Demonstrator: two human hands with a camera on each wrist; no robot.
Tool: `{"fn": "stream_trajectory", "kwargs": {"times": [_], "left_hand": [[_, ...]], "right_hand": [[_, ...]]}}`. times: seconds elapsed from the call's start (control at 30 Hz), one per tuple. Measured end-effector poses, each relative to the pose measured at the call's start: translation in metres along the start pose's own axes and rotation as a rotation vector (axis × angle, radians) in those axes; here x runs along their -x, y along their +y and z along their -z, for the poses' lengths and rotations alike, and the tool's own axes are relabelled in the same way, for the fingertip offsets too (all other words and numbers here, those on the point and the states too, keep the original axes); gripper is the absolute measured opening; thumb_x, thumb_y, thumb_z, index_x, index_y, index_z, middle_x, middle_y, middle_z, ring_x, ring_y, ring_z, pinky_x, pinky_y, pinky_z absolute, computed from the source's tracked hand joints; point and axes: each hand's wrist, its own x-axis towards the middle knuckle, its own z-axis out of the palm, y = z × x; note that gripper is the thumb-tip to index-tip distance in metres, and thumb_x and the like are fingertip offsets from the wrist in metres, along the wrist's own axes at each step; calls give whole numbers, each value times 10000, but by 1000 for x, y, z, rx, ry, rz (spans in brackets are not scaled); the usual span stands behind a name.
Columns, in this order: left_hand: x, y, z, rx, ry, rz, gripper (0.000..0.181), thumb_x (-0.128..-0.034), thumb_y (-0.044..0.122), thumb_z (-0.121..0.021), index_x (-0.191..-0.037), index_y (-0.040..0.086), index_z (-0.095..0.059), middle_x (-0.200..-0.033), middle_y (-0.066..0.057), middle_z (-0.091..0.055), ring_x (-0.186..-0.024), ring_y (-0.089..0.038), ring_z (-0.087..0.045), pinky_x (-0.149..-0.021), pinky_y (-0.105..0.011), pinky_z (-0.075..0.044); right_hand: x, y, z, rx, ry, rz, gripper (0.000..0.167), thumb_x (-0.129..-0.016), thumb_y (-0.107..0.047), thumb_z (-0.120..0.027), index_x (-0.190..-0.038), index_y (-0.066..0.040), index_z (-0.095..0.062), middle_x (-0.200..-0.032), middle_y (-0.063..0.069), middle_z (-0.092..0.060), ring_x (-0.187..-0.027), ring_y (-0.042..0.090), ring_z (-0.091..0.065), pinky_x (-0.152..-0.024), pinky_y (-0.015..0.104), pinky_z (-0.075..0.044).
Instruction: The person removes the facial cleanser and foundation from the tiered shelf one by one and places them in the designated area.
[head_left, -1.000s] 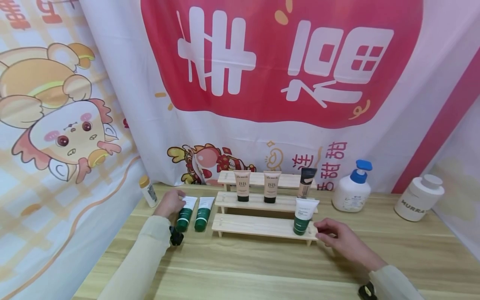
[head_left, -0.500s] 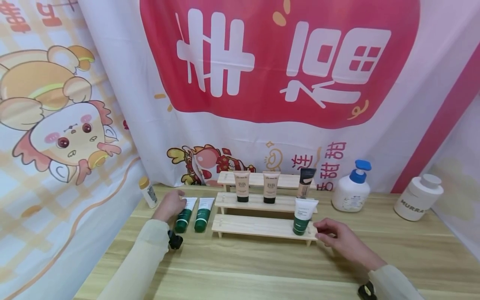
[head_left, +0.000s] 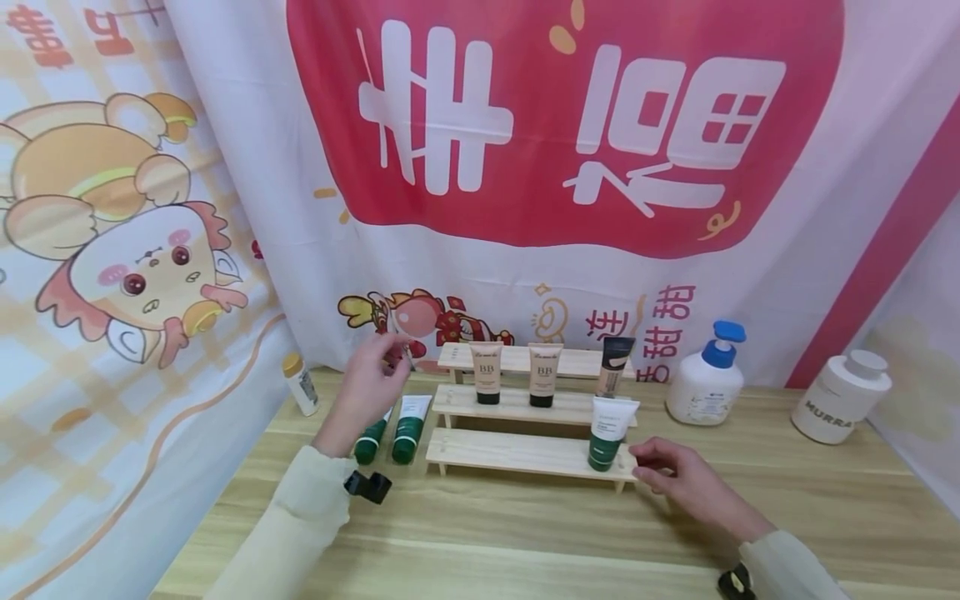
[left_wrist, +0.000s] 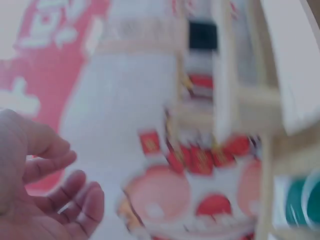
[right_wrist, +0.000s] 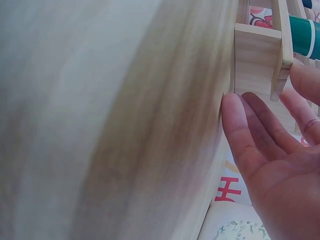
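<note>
My left hand (head_left: 372,379) is raised near the left end of a three-step wooden display rack (head_left: 517,454), over two green-and-white tubes lying on the table. Its fingers are loosely bent, and the left wrist view shows nothing in that hand (left_wrist: 55,190). It partly hides the nearer lying tube (head_left: 371,440); the other lying tube (head_left: 408,427) is in full sight. My right hand (head_left: 678,475) is at the right end of the rack's bottom step, fingers relaxed against or just beside the wood (right_wrist: 257,42). A green-and-white tube (head_left: 609,433) stands on that step.
Two beige BB tubes (head_left: 487,375) (head_left: 543,375) and a black-topped tube (head_left: 613,367) stand higher on the rack. A yellow-capped bottle (head_left: 300,385) is at far left. A blue-pump bottle (head_left: 705,383) and a white bottle (head_left: 840,398) stand right. A printed curtain (head_left: 450,250) hangs behind.
My left hand has left the lying tube and moved up and to the right, toward the rack's upper left. The lying tubes and my right hand stay in place.
</note>
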Motion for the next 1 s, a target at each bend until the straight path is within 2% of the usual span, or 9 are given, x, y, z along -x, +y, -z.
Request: {"fn": "stream_trajectory", "kwargs": {"times": [0.17,0.27,0.37,0.5,0.63,0.73,0.83,1.0], "left_hand": [[8,40,-6,139,64,-293,338,-846,-20,-658,-1170,64,-606,-998,-30,-567,-856,-130,-561,-728,-275,-522],[11,59,-15,247,41,-456,390,-827,-52,-661,-1195,57,-593,-1030,-27,-575,-889,-176,-578,-733,-289,-526],[15,72,-30,325,-3,-551,423,-829,-29,-666,-1229,75,-574,-1063,-20,-578,-899,-213,-579,-740,-309,-528],[23,80,-56,341,-37,-582,428,-840,64,-693,-1247,111,-568,-1141,-14,-571,-881,-166,-571,-753,-293,-521],[32,84,-88,361,-54,-598,417,-828,91,-714,-1227,113,-594,-1207,-36,-549,-980,-128,-546,-771,-265,-510],[37,89,-110,403,-79,-608,419,-816,70,-723,-1215,100,-597,-1236,-47,-535,-1081,-148,-527,-801,-273,-511],[43,92,-128,423,-98,-589,443,-815,74,-730,-1228,119,-579,-1272,-26,-520,-1132,-146,-514,-829,-291,-509],[47,92,-153,409,-57,-589,519,-813,80,-732,-1286,121,-521,-1301,-44,-514,-1183,-152,-484,-884,-296,-482]], "right_hand": [[0,1,-1,-16,2,-22,276,-861,-122,-682,-1121,-56,-616,-1092,77,-624,-943,224,-595,-706,265,-531],[0,2,-1,-23,4,-23,280,-861,-120,-682,-1123,-50,-613,-1087,79,-624,-939,226,-595,-698,271,-534],[0,3,-1,-22,5,-14,277,-862,-114,-679,-1122,-45,-612,-1081,84,-625,-937,234,-596,-696,270,-534],[-1,3,0,-8,3,8,272,-869,-117,-671,-1124,-42,-610,-1086,93,-625,-947,244,-596,-704,262,-531],[-2,3,0,-3,-1,2,274,-878,-146,-671,-1129,-55,-613,-1071,73,-629,-949,229,-594,-705,266,-531],[-2,2,0,-4,1,-12,270,-882,-153,-669,-1130,-62,-615,-1054,58,-631,-940,219,-593,-701,278,-534],[-2,3,1,3,4,-23,260,-880,-147,-671,-1124,-76,-619,-1044,48,-634,-932,214,-593,-704,279,-534],[-2,5,1,8,-6,-14,251,-879,-156,-673,-1117,-92,-622,-1036,41,-634,-928,212,-593,-709,267,-530]]}}
